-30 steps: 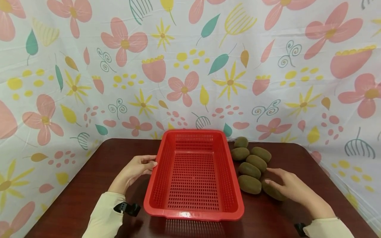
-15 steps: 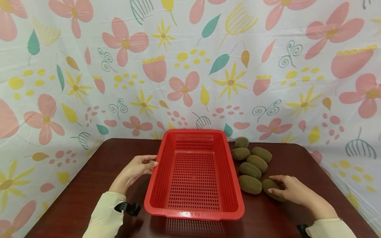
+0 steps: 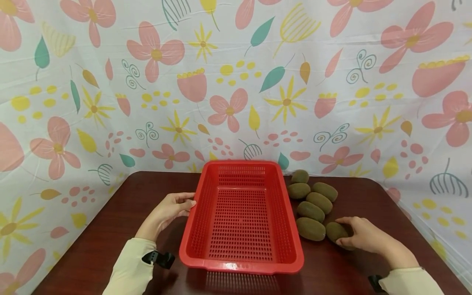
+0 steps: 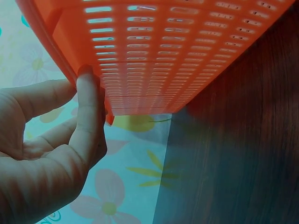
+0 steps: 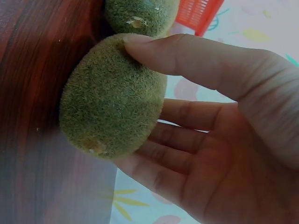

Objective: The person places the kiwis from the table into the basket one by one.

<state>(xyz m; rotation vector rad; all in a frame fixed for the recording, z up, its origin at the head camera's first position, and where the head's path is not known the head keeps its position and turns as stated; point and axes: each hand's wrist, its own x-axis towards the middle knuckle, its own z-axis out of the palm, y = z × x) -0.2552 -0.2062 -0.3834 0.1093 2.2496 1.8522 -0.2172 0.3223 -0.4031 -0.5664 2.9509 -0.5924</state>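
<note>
My left hand [image 3: 170, 211] pinches the left rim of a red perforated plastic basket [image 3: 241, 267]. In the left wrist view, the thumb [image 4: 88, 112] lies against the outside of the basket wall, just below the rim. On the right, my right hand [image 3: 368, 237] holds a brown fuzzy kiwi [image 3: 334, 232], the one nearest to it. The right wrist view shows the thumb on one side of this kiwi [image 5: 112, 100] and the fingers round the other, with the fruit low over the table. Another kiwi [image 3: 311, 229] lies right beside it.
Several more kiwis [image 3: 319, 203] lie in a cluster along the basket's right side, up to the back edge. The dark wooden table [image 3: 121, 213] ends at a flower-patterned cloth [image 3: 228, 82] behind and at both sides. Nothing lies in the basket.
My right hand has drawn back a little toward the near right, and its outstretched fingers have curled round the nearest kiwi. The left hand and the basket have stayed put.
</note>
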